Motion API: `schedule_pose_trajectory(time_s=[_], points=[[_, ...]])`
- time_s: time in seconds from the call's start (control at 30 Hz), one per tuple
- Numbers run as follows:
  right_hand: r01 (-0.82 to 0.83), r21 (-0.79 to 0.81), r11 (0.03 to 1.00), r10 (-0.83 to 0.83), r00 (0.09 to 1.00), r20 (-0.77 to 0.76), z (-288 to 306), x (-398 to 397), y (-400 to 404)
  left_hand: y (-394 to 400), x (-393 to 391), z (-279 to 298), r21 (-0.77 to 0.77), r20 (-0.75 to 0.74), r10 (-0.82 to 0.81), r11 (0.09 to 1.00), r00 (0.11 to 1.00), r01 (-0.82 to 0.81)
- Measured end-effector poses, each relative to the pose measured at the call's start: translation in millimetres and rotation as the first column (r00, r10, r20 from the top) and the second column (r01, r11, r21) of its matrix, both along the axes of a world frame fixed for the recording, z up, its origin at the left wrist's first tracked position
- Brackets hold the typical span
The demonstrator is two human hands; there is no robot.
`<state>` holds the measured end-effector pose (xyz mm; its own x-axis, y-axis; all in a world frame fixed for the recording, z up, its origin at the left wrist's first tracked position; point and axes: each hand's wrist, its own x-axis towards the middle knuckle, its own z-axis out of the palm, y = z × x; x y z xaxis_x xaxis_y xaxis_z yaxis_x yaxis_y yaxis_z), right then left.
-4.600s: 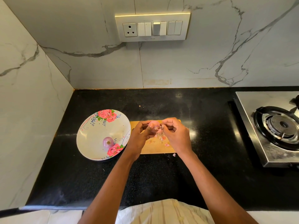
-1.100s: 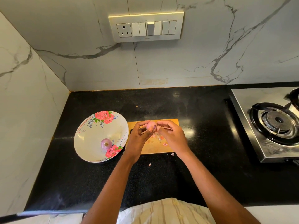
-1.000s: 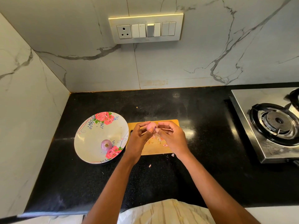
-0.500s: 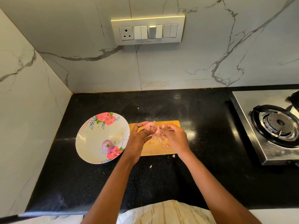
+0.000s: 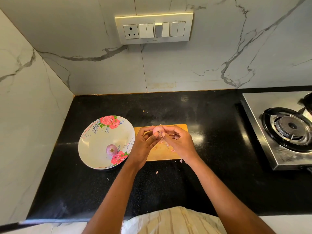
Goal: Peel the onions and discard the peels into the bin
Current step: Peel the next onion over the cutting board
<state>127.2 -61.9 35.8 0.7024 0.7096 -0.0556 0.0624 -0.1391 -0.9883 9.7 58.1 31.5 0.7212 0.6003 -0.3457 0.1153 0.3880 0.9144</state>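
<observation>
A small pink onion [image 5: 157, 129] is held above the wooden cutting board [image 5: 182, 128]. My left hand [image 5: 143, 147] grips it from the left, thumb and fingers curled round it. My right hand [image 5: 178, 143] pinches a bit of skin at the onion's near side. Loose pink peel scraps [image 5: 168, 146] lie on the board under my hands, and a few more peel scraps [image 5: 181, 160] lie on the black counter. A second onion [image 5: 111, 149], purple and unpeeled, lies in the floral bowl [image 5: 94, 146] to the left. No bin is in view.
The black counter [image 5: 211, 157] ends at marble walls behind and on the left. A steel gas stove [image 5: 287, 130] stands at the right edge. A switch panel [image 5: 154, 28] is on the back wall.
Both hands have stayed over the board with the onion between them. The fingers shifted slightly on the onion, and the view moved a little.
</observation>
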Motion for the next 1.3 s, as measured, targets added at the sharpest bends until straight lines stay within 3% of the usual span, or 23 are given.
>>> schedule_pose_trajectory(time_s=[0.23,0.4,0.6,0.83,1.3], points=[[-0.025,-0.02,0.999,0.026,0.999,0.031,-3.9,0.6,-0.9,-2.3,-2.2,0.3,-0.033,0.007,0.003,0.999,1.0,-0.002],[0.059,-0.045,0.997,-0.056,0.997,0.05,-5.6,2.3,-0.1,-3.8,-1.9,0.8,-0.044,0.029,0.024,0.999,0.999,-0.022],[0.039,-0.015,0.999,-0.04,0.992,-0.119,-0.5,-1.0,0.9,-6.0,1.8,-0.2,0.084,0.005,0.061,0.995,0.998,-0.061],[0.133,-0.03,0.991,-0.136,0.964,-0.23,-1.2,-4.0,0.6,-5.7,2.3,-7.2,0.207,-0.055,0.107,0.974,0.993,-0.094],[0.158,-0.137,0.978,-0.155,0.987,0.032,-0.5,-6.3,4.2,-7.1,3.1,-4.3,0.265,-0.04,0.07,0.963,0.997,-0.057]])
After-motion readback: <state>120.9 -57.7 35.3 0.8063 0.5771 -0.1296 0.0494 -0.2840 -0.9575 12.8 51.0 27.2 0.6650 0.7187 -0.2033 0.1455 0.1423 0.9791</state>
